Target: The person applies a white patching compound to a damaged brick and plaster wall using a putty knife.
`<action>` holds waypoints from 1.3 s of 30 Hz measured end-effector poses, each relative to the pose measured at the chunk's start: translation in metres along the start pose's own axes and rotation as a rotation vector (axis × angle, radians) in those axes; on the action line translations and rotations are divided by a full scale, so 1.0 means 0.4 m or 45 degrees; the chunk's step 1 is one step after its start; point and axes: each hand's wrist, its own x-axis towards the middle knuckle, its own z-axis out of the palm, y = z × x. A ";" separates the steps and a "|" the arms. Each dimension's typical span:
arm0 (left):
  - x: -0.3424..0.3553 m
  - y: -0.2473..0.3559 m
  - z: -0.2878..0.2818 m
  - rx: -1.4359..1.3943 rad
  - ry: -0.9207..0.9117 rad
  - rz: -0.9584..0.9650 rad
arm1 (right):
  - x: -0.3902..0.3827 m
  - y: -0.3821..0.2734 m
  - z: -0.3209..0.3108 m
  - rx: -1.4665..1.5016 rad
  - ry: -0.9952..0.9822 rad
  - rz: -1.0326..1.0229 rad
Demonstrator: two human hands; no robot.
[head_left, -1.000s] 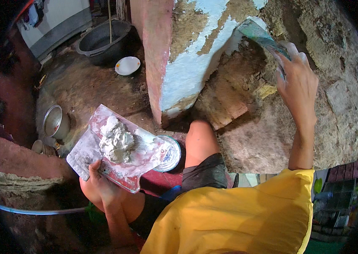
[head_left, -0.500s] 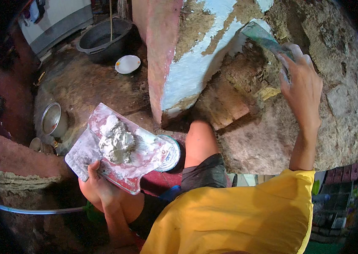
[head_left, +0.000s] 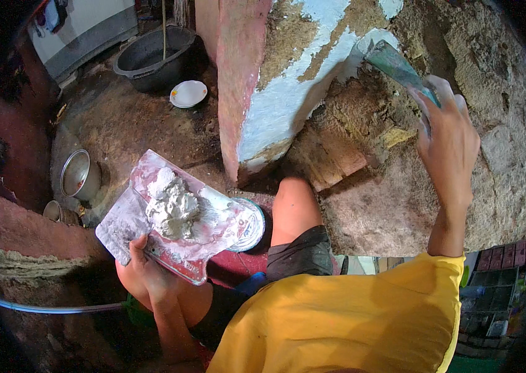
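My left hand (head_left: 148,267) grips a red, white-smeared board (head_left: 191,258) with a lumpy pile of white paste (head_left: 173,208) on it; a grey, powdery flat patch (head_left: 120,224) covers its left part. My right hand (head_left: 443,140) is closed on a scraper (head_left: 396,68) with a wide greenish blade, whose tip rests at the white-coated edge (head_left: 365,40) of a peeling wall (head_left: 275,105), beside rough, crumbling plaster (head_left: 493,74). A round white lid or container (head_left: 247,227) shows under the board's right end, near my bare knee (head_left: 294,205).
A large dark tub (head_left: 145,68) with a pole in it and a white plate (head_left: 187,94) sit on the dirty floor at back left. A metal pot (head_left: 86,177) and a smaller container (head_left: 58,217) stand left of the board. A pale hose (head_left: 58,308) crosses lower left.
My right hand and the scraper have moved down and to the right along the wall, with a thick white edge showing at the blade's tip. My left hand and board are nearly still.
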 end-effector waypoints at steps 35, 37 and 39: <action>-0.016 0.022 0.024 -0.107 -0.130 -0.084 | 0.010 -0.046 0.071 0.111 0.014 -0.183; -0.010 0.015 0.015 -0.056 -0.053 -0.071 | 0.002 -0.044 0.056 0.108 -0.004 -0.171; -0.005 0.004 0.008 -0.041 -0.036 -0.034 | -0.011 -0.044 0.041 0.108 -0.051 -0.133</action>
